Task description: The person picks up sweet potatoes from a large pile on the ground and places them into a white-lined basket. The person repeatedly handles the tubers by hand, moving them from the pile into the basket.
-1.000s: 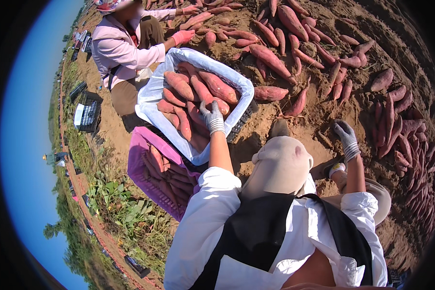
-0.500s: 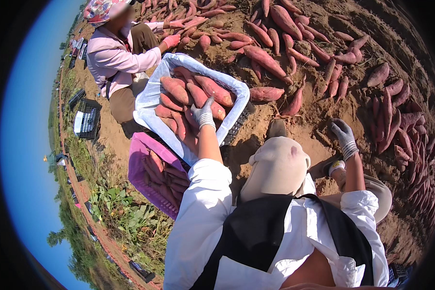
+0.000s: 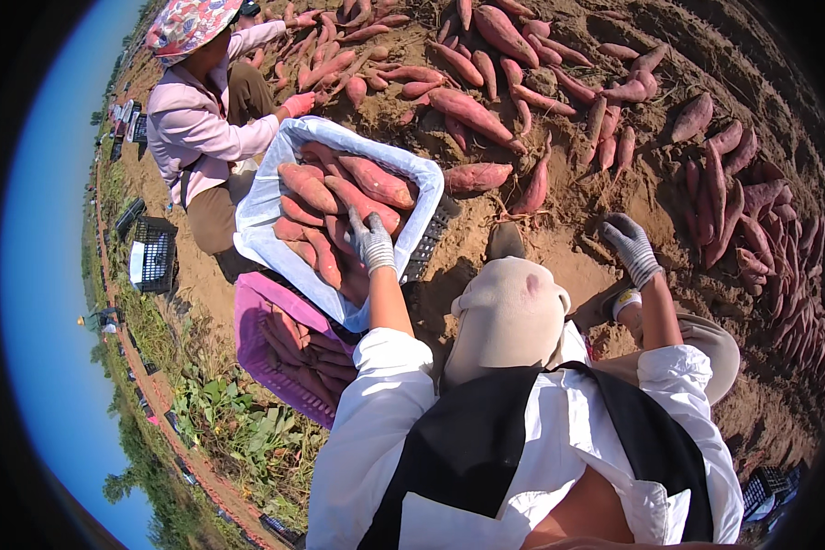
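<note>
In a white-lined crate (image 3: pixel 247 243) to my left lie several large reddish-pink sweet potatoes (image 3: pixel 364 203). My left hand (image 3: pixel 371 244), in a grey-and-white glove, is over the crate's near right part. Its fingers are apart at the lower end of the sweet potatoes, and nothing is gripped in them. My right hand (image 3: pixel 629 243), gloved alike, hovers above bare soil right of my knee. Its fingers are loosely bent and apart, with nothing in them. The sweet potatoes nearest it are a small group (image 3: pixel 614 147) lying farther out on the soil.
A purple-lined crate (image 3: pixel 247 344) of sweet potatoes adjoins the white-lined one. Another person (image 3: pixel 197 133) crouches at the far left, reaching over sweet potatoes. Rows of sweet potatoes (image 3: pixel 472 115) cover the soil ahead, with a long pile (image 3: pixel 761 220) at right. A black crate (image 3: pixel 159 252) stands at left.
My left hand has drawn back from the sweet potato it rested on, and its fingers have spread. The other person's far arm reaches farther out. The whole view has shifted slightly.
</note>
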`<state>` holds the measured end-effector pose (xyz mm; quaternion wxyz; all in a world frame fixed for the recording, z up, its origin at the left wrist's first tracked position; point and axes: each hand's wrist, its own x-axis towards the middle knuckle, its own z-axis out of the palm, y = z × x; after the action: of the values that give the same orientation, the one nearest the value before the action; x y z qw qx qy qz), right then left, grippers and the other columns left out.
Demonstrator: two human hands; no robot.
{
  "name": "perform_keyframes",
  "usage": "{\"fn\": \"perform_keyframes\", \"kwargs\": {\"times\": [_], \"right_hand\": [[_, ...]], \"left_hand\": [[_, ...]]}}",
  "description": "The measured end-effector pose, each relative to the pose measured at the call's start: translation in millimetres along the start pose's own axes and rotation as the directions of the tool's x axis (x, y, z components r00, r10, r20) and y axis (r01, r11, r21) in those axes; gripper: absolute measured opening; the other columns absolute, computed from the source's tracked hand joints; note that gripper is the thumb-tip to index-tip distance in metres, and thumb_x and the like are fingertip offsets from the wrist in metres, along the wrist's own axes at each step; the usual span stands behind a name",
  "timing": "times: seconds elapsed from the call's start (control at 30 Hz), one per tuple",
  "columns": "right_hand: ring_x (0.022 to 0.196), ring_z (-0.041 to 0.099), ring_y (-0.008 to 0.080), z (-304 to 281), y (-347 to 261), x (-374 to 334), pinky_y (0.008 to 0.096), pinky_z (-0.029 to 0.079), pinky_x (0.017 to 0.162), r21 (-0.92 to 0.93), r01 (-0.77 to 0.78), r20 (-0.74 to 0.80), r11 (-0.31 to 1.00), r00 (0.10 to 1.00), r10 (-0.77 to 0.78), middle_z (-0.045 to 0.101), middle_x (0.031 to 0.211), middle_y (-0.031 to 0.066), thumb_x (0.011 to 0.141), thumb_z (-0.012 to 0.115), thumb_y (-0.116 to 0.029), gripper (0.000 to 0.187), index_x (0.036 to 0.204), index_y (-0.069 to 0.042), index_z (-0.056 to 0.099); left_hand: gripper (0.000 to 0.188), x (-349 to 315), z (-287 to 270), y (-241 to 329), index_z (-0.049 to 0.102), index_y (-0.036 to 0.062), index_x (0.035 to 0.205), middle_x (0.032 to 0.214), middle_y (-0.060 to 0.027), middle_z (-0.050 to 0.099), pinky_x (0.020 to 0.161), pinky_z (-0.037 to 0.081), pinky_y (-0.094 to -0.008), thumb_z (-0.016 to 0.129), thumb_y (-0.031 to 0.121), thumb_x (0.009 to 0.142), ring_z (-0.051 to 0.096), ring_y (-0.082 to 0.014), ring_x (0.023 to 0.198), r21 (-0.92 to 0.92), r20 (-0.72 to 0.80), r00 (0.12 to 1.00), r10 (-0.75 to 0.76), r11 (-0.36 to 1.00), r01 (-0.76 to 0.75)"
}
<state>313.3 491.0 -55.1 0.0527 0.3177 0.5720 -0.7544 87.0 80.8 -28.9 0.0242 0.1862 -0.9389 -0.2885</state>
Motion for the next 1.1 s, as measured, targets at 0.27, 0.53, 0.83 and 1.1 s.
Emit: {"fn": "perform_keyframes", "kwargs": {"times": [0.27,0.53,0.83,1.1], "right_hand": [[0.101,0.056,0.0145,-44.4,-118.9,-61.7,0.0264,0.044,0.090,-0.735,0.255,0.068,0.629,0.950,-0.305,0.061,0.111,0.0065,0.088,0.062,-0.004,0.033,0.120,0.000,0.055],[0.095,0.057,0.0135,-155.7,-95.3,-120.3,0.0260,0.045,0.086,-0.566,0.254,-0.275,0.784,0.839,-0.470,0.063,0.104,0.0063,0.091,0.063,-0.015,0.032,0.118,0.001,0.057],[0.085,0.059,0.0142,-161.4,86.8,-163.7,0.0288,0.050,0.078,-0.019,-0.119,-0.539,0.993,0.837,0.090,0.066,0.096,0.0065,0.089,0.065,-0.023,0.034,0.113,0.000,0.060],[0.080,0.058,0.0134,-205.8,117.7,-140.4,0.0283,0.049,0.072,-0.026,-0.054,-0.567,0.998,0.823,0.030,0.066,0.091,0.0060,0.087,0.066,-0.024,0.031,0.107,0.000,0.063]], "left_hand": [[0.021,-101.7,35.7,20.5,0.065,0.0069,0.104,0.106,-0.0117,0.058,0.090,0.047,-0.0372,0.064,0.013,0.084,0.059,-0.0277,0.103,-0.403,0.337,0.640,0.691,0.720,-0.565],[0.030,-97.9,38.9,162.1,0.058,0.0003,0.118,0.111,-0.0127,0.063,0.086,0.049,-0.0276,0.060,0.007,0.089,0.062,-0.0177,0.097,-0.610,0.640,0.355,0.681,0.732,-0.303],[0.037,-241.7,61.0,312.3,0.056,0.0043,0.121,0.110,-0.0152,0.060,0.088,0.048,-0.0333,0.064,0.018,0.087,0.061,-0.0262,0.098,-0.662,0.645,-0.308,0.699,0.310,-0.683],[0.040,-293.4,183.3,188.6,0.054,0.0009,0.122,0.113,-0.0199,0.061,0.091,0.047,-0.0346,0.063,0.020,0.088,0.061,-0.0276,0.103,-0.508,0.853,-0.204,0.481,0.674,-0.536]]}}
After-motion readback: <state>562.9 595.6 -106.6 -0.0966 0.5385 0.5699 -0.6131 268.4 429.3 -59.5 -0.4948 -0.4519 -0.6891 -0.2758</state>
